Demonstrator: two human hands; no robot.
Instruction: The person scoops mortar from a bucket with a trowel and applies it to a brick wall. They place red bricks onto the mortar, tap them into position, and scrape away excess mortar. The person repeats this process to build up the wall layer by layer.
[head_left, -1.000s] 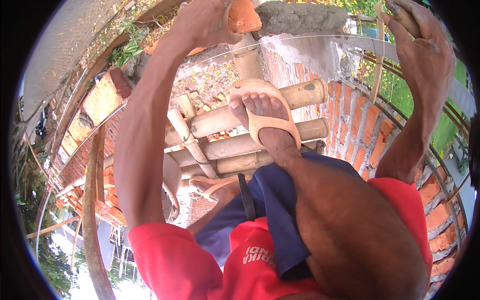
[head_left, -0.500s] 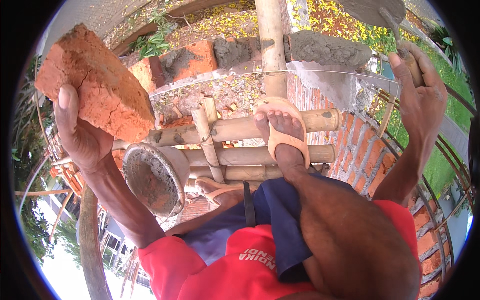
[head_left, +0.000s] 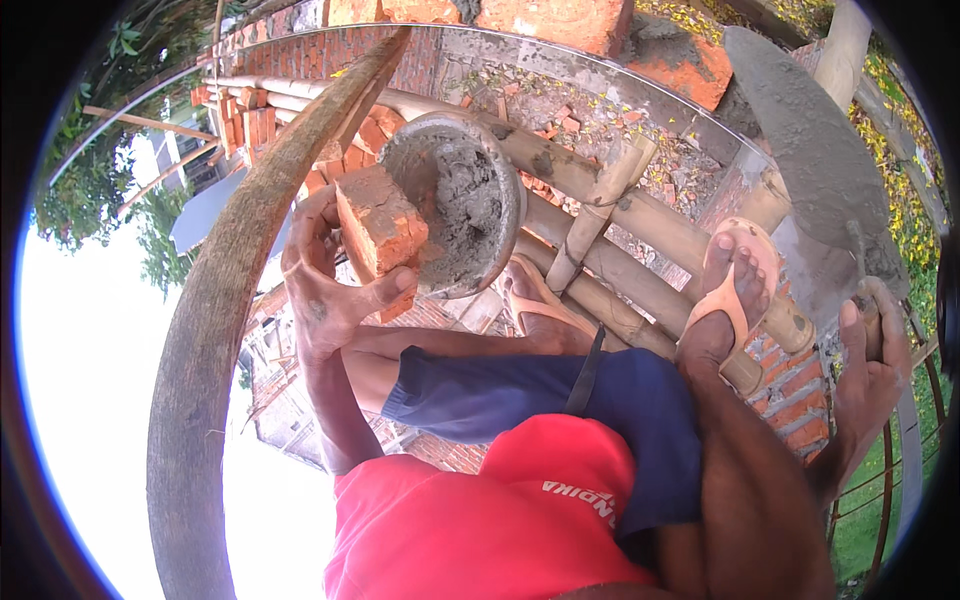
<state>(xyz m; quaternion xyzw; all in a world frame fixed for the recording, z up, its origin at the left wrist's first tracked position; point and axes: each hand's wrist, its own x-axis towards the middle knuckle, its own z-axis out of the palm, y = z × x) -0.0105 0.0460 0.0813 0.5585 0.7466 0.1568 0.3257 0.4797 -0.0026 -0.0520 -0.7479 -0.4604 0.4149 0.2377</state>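
My left hand (head_left: 320, 300) grips a red brick (head_left: 378, 215) upright, just in front of the left side of a round bucket (head_left: 510, 205) smeared with grey mortar (head_left: 470, 225). My right hand (head_left: 868, 355), at the right, is wrapped round the handle of a trowel (head_left: 805, 140), whose broad blade is coated with mortar and reaches up to the top right. My feet, in pale orange sandals (head_left: 735, 310), rest on bamboo scaffold poles (head_left: 640, 215) tied with a short crosspiece (head_left: 595, 225), beside the bucket.
A brick course (head_left: 555, 22) with mortar runs along the top. A thick wooden pole (head_left: 195, 400) rises at my left, with stacked bricks (head_left: 255, 125) behind it. Brick rubble (head_left: 570, 125) lies below the scaffold, brick wall (head_left: 795, 405) and green ground (head_left: 880, 520) at right.
My view has swung left. The brick in my left hand has come away from the wall and down beside the bucket. The trowel remains in my right hand, its blade now more fully visible.
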